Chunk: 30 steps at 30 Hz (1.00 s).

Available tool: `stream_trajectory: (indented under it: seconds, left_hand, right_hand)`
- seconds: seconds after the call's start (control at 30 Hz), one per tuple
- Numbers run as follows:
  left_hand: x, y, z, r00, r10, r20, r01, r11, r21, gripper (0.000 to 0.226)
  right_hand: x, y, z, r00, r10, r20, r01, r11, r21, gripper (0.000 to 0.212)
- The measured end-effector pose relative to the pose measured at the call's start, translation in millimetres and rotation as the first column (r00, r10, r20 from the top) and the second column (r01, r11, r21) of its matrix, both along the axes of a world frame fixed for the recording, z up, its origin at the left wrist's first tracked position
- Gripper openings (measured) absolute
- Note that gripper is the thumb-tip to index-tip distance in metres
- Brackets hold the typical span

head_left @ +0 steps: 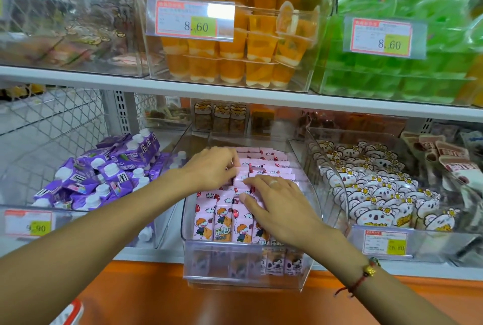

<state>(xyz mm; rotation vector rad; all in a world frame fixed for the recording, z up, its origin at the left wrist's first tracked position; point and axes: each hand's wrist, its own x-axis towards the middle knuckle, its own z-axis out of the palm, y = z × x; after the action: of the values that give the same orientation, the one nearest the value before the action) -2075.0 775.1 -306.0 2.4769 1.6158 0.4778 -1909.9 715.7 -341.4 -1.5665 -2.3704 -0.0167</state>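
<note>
Our left hand reaches into the clear plastic bin on the lower shelf. Its fingers curl down over the tops of the pink snack packets, which are printed with a cartoon child and a red balloon, and it grips a few of them in the middle rows. Our right hand lies flat on the same packets nearer the front, fingers straight and spread, pressing on their tops, with the thumb against the front row. We see the two hands just beside each other, fingertips close to meeting. The packets stand upright in tight rows and fill the bin from its front wall to well behind our hands.

Above us the white shelf board runs across the whole view. On it stand a clear bin of orange jelly cups and, to its right, a clear bin of green jelly cups, each with a price tag reading 8.60. Below our bin we see an orange ledge. Left of the bin lies a heap of purple drink pouches with white caps. Right of it, white koala-shaped packets stand in rows in their own clear bin. Smaller still, a pale ring sits on a finger of our right hand, and a red cord bracelet with a gold bead circles that wrist.
</note>
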Motion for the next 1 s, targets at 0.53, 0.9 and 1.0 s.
stream_trajectory:
  seconds: [0.53,0.9,1.0]
  left_hand:
    - [-7,11,9,0.931,-0.03,-0.363,0.074,0.991,0.109,0.022]
    - [-13,-3,22,0.982,0.033,-0.185,-0.017,0.996,0.088,0.026]
    - [-21,-30,18,0.976,0.086,0.202,-0.128,0.97,0.207,0.025]
  right_hand:
    - [-11,66,32,0.967,-0.1,-0.234,0.051,0.977,-0.208,0.01]
    - [-22,41,31,0.592,0.08,-0.802,0.108,0.978,0.177,0.007]
    - [-24,24,40,0.519,0.193,-0.833,0.171,0.931,0.322,0.006]
